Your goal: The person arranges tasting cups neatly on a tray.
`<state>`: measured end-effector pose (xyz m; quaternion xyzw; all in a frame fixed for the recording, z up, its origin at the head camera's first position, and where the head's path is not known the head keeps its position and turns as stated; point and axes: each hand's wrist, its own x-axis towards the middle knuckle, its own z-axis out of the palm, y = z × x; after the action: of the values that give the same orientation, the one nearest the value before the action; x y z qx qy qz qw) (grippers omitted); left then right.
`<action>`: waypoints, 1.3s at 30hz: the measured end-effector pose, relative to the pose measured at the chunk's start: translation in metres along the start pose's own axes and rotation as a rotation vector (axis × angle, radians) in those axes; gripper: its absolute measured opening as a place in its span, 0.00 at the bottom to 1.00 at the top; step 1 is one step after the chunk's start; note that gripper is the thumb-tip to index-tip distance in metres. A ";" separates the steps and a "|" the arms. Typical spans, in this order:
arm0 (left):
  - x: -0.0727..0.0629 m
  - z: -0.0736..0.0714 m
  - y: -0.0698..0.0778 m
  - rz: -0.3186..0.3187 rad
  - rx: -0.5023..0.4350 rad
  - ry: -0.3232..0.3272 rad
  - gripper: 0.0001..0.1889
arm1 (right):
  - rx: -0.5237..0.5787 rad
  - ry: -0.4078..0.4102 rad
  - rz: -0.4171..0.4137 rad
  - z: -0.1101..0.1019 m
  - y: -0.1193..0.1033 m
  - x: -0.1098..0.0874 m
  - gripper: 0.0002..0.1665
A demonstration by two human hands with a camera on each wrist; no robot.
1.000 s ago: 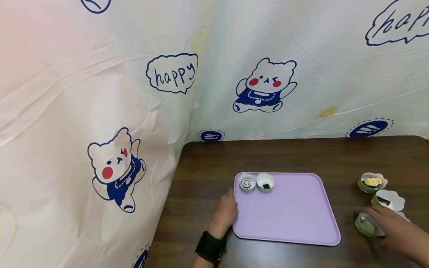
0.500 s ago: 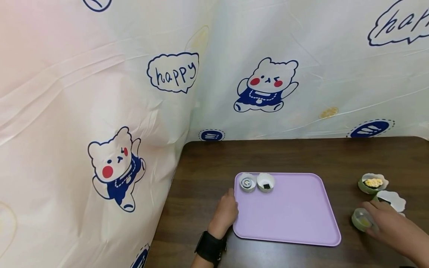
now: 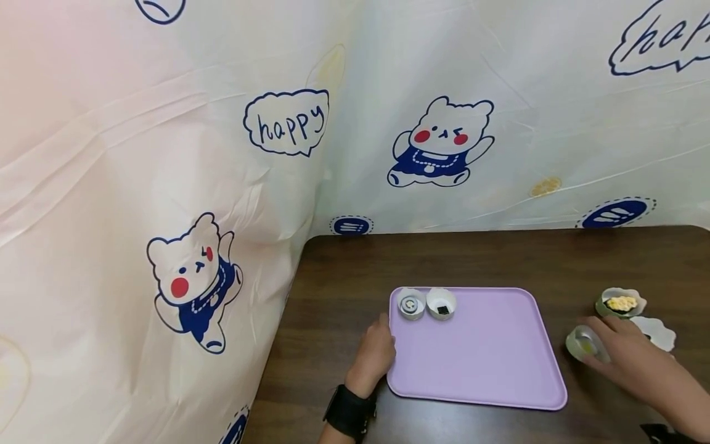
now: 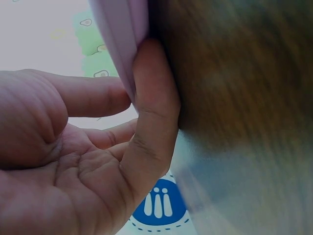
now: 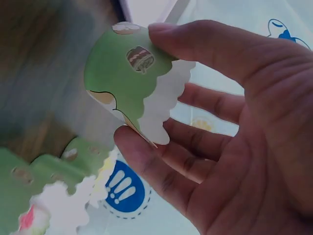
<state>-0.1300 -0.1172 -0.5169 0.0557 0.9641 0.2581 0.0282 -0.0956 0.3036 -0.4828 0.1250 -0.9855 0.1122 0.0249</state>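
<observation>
In the head view, my left hand (image 3: 375, 351) is at the left edge of a lilac tray (image 3: 477, 357); the left wrist view shows thumb and index finger pinching its rim (image 4: 124, 44). My right hand (image 3: 635, 351), right of the tray, holds a green paper cup (image 3: 574, 344) with something yellowish inside. Close up, the right wrist view shows thumb and fingers gripping this cup (image 5: 115, 68), which has a scalloped white lip and printed pictures. Two small round cups stand in the tray's far left corner: one (image 3: 412, 314) with a grey swirled piece, another (image 3: 442, 316) with a dark square bit.
Behind my right hand stands a green cup (image 3: 603, 310) with a yellow-topped piece; a white scalloped cup (image 3: 660, 334) sits beside it, partly covered by the hand. A printed cloth (image 3: 355, 154) hangs along the back and left of the brown wooden table (image 3: 344, 277).
My right hand has carried the green cup up and leftward, away from the other cups and toward the tray. My left hand keeps its place on the tray edge.
</observation>
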 end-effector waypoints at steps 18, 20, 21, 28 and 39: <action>-0.003 -0.001 0.001 -0.002 0.016 -0.010 0.18 | 0.065 -0.090 0.034 -0.013 -0.038 0.034 0.34; -0.003 -0.001 0.002 -0.005 0.013 -0.006 0.18 | 0.073 -0.105 0.030 -0.013 -0.042 0.038 0.34; -0.003 -0.001 0.002 -0.006 0.006 -0.005 0.18 | 0.079 -0.106 0.025 -0.013 -0.045 0.039 0.34; -0.002 0.001 0.001 -0.033 -0.014 -0.015 0.21 | 0.122 -0.105 0.000 -0.009 -0.064 0.054 0.34; -0.001 0.001 0.002 -0.036 -0.011 -0.020 0.20 | 0.165 -0.115 0.007 -0.002 -0.092 0.071 0.35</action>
<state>-0.1290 -0.1153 -0.5172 0.0410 0.9631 0.2625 0.0427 -0.1410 0.2006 -0.4557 0.1297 -0.9731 0.1854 -0.0427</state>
